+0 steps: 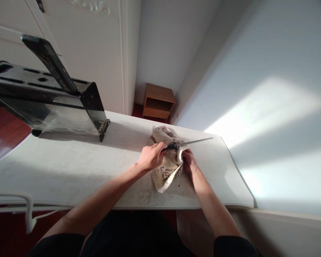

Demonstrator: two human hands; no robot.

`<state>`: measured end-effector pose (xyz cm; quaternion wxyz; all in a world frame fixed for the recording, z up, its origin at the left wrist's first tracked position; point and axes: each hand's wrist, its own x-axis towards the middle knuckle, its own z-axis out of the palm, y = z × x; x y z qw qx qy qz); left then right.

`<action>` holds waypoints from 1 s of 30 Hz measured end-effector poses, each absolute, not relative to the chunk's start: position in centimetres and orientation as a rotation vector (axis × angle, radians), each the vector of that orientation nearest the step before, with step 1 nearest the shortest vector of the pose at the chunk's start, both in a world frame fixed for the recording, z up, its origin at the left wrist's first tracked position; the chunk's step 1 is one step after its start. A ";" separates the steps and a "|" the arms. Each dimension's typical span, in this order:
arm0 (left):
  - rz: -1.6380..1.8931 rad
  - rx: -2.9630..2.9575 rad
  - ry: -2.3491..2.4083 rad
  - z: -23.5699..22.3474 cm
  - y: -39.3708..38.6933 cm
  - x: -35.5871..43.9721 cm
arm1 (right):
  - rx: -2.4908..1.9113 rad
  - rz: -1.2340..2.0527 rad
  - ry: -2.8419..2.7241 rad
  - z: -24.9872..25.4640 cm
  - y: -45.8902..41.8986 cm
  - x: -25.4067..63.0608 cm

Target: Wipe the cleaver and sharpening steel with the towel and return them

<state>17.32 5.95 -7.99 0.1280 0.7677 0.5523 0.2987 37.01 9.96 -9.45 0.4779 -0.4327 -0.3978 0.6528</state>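
Dark sleeves: nearest the camera, at 4 and 8 o'clock, cut off by the lower edge.
Left hand: at the centre, closed around the black handle of a long, thin blade.
Right hand: at 4 o'clock from that handle, fingers closed on a fold of the stained cloth; some fingertips are hidden, so how firm the pinch is I cannot tell.
Blade: over the cloth by the handle, bare tip toward 3 o'clock; a slip along it could cut the right fingers, since the cloth is bunched unevenly there.
Cloth: rumpled on the white tabletop; loose folds could snag if the blade turns.
Black rack: at 10 o'clock, cut off by the left edge.
Unclear: blade edge or plain rod, too thin to tell.
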 end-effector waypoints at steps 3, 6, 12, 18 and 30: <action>0.779 2.171 1.591 -7.4 6.1 17.0 | -1.043 1.565 -1.009 -9.5 9.9 36.9; 0.723 2.125 1.532 -7.0 6.2 16.7 | -1.062 1.527 -1.009 -9.7 9.8 36.8; 0.708 2.080 1.313 -6.5 6.3 15.8 | -1.054 1.453 -1.053 -10.0 9.6 36.7; 0.723 1.687 1.077 -6.2 6.4 15.6 | -1.063 1.437 -1.063 -10.0 9.5 36.5; 1.046 1.907 1.294 -7.7 6.2 17.0 | -1.204 1.019 -1.293 -9.8 9.3 36.5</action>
